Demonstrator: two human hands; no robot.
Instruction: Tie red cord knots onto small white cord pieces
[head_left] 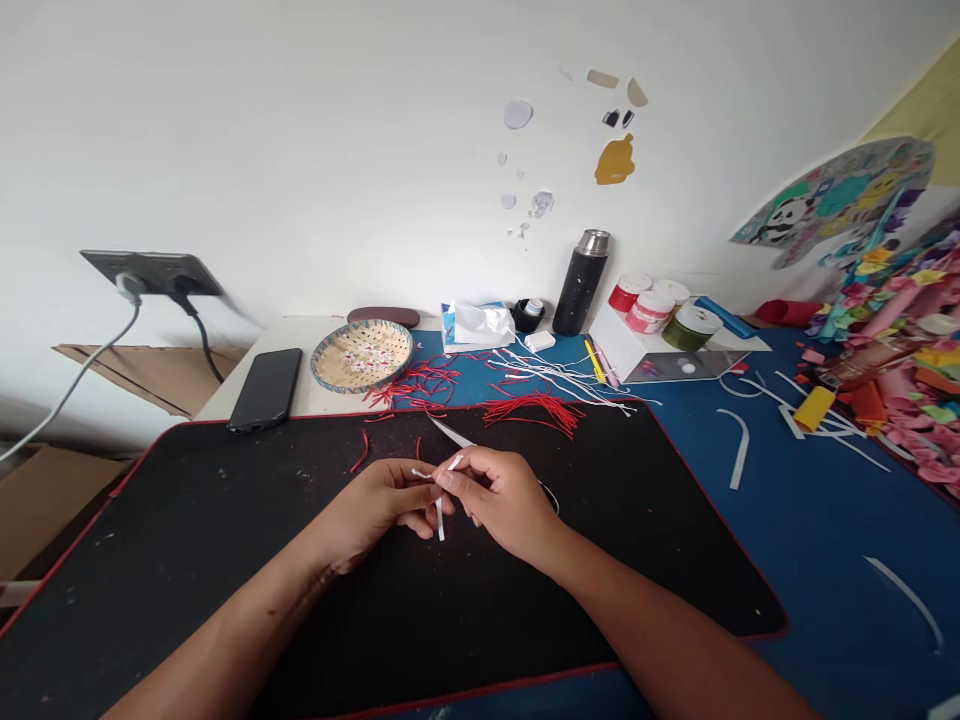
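Observation:
My left hand [401,497] and my right hand [504,495] meet over the black mat [465,610], fingertips nearly touching. Both pinch a narrow white strip [440,520], whose flat end hangs below the fingers. Another short white end [454,462] sticks up by my right fingertips, and a thin white piece pokes out above my left fingers; whether they are all one strip is hidden. A pointed metal blade [452,433], apparently of scissors, lies on the mat just beyond my right hand, which covers the rest. Cut red cords [532,410] lie farther back.
A woven basket [361,356] with small pieces stands back left beside a phone [265,390]. White cords [562,375], a tissue pack [480,325], a black flask [581,283] and several lidded jars [651,308] line the back. Paper strips [739,450] and colourful paper flowers [915,370] lie right.

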